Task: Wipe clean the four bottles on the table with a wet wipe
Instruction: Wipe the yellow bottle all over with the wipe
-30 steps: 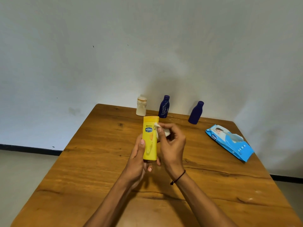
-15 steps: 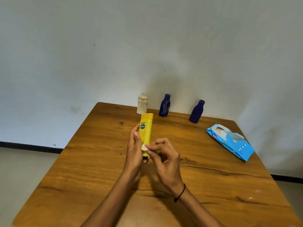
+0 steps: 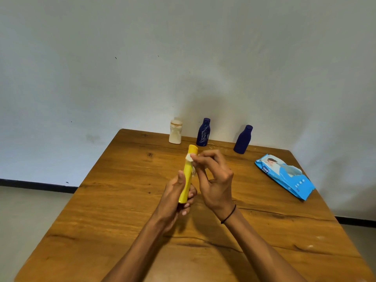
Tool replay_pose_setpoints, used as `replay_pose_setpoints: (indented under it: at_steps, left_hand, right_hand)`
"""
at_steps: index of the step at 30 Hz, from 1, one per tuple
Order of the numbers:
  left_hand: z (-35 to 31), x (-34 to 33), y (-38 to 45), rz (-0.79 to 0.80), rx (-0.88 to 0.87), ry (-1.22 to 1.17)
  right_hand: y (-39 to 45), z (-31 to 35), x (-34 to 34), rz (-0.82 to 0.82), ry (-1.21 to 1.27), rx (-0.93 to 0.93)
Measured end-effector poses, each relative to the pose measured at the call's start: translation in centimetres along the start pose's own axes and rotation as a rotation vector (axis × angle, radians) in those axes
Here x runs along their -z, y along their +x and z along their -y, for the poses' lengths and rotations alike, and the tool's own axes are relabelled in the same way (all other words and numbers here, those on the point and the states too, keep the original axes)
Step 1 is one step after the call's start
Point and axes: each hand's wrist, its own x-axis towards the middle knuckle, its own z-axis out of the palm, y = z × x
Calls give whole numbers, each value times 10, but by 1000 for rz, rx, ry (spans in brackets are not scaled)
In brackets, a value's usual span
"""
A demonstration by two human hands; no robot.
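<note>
Wooden tabletop (image 3: pixel 122 200) below: your left hand (image 3: pixel 173 200) fingers grip the yellow bottle (image 3: pixel 188 174); right hand (image 3: pixel 215 180) fingers pinch the wet wipe (image 3: pixel 189 157), which may slip off.

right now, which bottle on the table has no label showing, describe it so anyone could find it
Look along the far edge of the wooden table, by the wall, where three bottles stand in a row. It is the rightmost one, the plain dark blue bottle, nearest the blue pack of wipes. The other blue bottle has pale markings, and the cream bottle stands leftmost.
</note>
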Motion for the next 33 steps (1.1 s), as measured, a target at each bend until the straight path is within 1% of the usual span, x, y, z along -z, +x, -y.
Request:
replay_pose_setpoints:
  at_steps: [2, 4, 8, 11, 14, 19, 21, 25, 27, 30, 31, 33]
  left_hand:
    - [-4, -1, 1, 39, -36, 80]
    - [-8, -1, 2, 58, -26, 114]
    - [-11, -1, 2, 88, -2, 133]
    - [-11, -2, -2, 93, 7, 94]
    - [-10, 0, -3, 82, 26, 55]
    - [-10, 1, -3, 76, 25, 76]
    - [-12, 2, -3, 65, 9, 71]
    - [-16, 6, -1, 103, -38, 128]
    - [-16, 8, 0, 110, -43, 138]
    - [-16, 8, 0, 145, -12, 121]
    - [-16, 8, 0, 164, 1, 116]
    - [-14, 9, -1, 173, 9, 115]
  right_hand:
    - [9, 1, -1, -34, -18, -34]
    - [14, 3, -3, -56, -40, -63]
    - [21, 5, -7, -90, -92, -125]
    - [22, 2, -8, -118, -150, -188]
    - [17, 0, -7, -107, -153, -215]
    - [3, 0, -6, -70, -117, -215]
    - [-2, 4, -6, -61, -22, -272]
    - [-1, 8, -4, -56, 432, -684]
    - [2, 1, -6, -52, 520, -774]
    - [6, -4, -10, -76, 636, -848]
    - [9, -5, -11, -83, 701, -880]
    - [14, -7, -9, -57, 932, -979]
